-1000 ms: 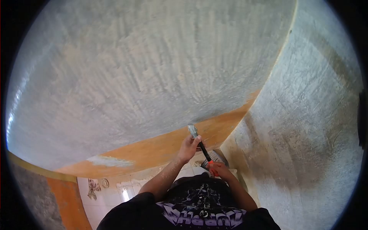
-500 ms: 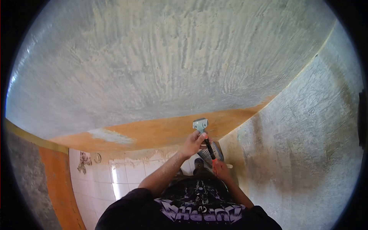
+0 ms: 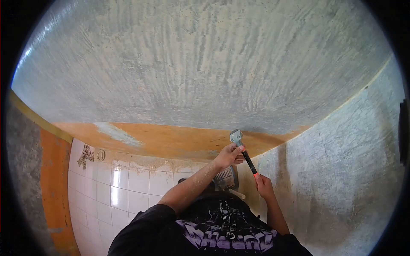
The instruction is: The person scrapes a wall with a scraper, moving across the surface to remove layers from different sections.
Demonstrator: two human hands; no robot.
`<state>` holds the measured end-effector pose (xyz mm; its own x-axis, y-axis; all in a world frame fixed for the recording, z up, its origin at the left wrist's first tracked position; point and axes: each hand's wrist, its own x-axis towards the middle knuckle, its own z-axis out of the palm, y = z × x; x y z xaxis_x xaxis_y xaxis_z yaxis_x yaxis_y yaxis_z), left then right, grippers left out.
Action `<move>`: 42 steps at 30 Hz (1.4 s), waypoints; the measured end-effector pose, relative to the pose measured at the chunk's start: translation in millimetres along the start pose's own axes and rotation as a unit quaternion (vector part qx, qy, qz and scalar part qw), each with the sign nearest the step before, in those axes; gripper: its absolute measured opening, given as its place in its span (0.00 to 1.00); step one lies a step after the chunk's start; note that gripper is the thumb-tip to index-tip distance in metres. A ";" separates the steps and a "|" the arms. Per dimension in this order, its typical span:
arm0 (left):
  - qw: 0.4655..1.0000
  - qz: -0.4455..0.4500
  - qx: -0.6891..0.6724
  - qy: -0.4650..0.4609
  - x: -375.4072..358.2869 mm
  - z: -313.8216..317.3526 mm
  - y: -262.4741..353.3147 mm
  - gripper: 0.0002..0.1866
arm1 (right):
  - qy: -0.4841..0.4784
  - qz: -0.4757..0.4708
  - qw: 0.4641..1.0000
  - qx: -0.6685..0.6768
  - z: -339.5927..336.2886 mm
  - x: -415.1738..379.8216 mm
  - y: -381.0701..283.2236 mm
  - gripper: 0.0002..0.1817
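Observation:
A long-handled scraper (image 3: 248,163) with a metal head and a black handle with red-orange parts is held in front of me. My left hand (image 3: 230,156) grips it just below the head, thumb along the shaft. Lower down, my right hand (image 3: 264,187) is closed round the handle's end. The scraper's head overlaps the orange band (image 3: 171,136) low on the wall in this view. Above that band spreads the rough, streaked grey wall (image 3: 183,77). Pale dust specks my left forearm.
To the right, another grey wall (image 3: 329,170) meets this one at a corner. White floor tiles (image 3: 136,183) carry brown debris along the wall's foot. A grey tray (image 3: 225,178) lies by my feet. At left are a crumpled rag (image 3: 86,155) and a ring (image 3: 101,155).
The scraper now leans more, its head turned and its lower end swung right with my right hand. My left hand has shifted right along with it. The view has also moved.

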<state>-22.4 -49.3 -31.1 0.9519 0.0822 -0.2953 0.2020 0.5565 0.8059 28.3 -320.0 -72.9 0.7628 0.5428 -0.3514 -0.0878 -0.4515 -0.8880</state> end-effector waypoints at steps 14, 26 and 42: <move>1.000 0.020 0.008 0.023 16.5 -2.9 -9.0 0.21 | 0.049 -0.031 0.986 -0.154 -10.1 4.0 -33.5 0.26; 0.993 0.034 0.107 0.045 13.2 -2.9 1.5 0.22 | 0.095 -0.069 0.964 -0.239 -15.7 4.7 -55.7 0.31; 0.985 0.013 0.171 0.009 10.9 -16.9 11.4 0.24 | 0.118 -0.096 0.966 -0.210 3.2 -0.6 -51.4 0.27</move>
<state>-13.6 -28.0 -33.8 0.9540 0.1093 -0.2792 0.2466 0.2441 0.9379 30.3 -294.9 -28.1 0.8682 0.4911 -0.0716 0.2989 -0.6326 -0.7145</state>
